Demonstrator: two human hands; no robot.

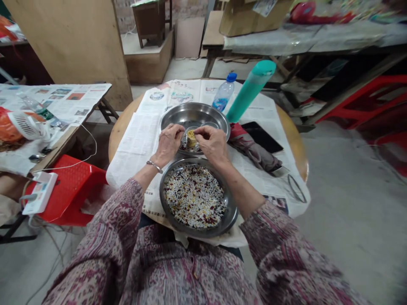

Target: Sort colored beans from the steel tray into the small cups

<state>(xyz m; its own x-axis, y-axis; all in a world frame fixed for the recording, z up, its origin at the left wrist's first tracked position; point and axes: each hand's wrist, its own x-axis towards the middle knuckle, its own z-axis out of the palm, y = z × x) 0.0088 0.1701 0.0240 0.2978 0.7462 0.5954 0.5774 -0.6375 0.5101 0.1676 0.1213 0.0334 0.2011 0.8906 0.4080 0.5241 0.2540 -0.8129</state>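
My left hand (169,143), a bangle on its wrist, is over the near left rim of a metal basin (171,111), its fingertips pinched together. On the other side my right hand (212,145) is pinched too, its fingertips close to a small clear cup (190,143) of yellow bits. Whatever either hand pinches is too small to make out. Dark red and pale bits lie around the cup on the basin floor. Nearer to me is a metal dish (233,218) spread with white, dark red, yellow and black beads or seeds (195,195).
Newspaper (132,135) covers the round table. Behind the basin stand a blue-capped bottle (224,91) and a teal bottle (251,91). To the right lie a folded umbrella (254,150) and a black tablet (262,136). A red stool (71,190) holds a power strip (40,192).
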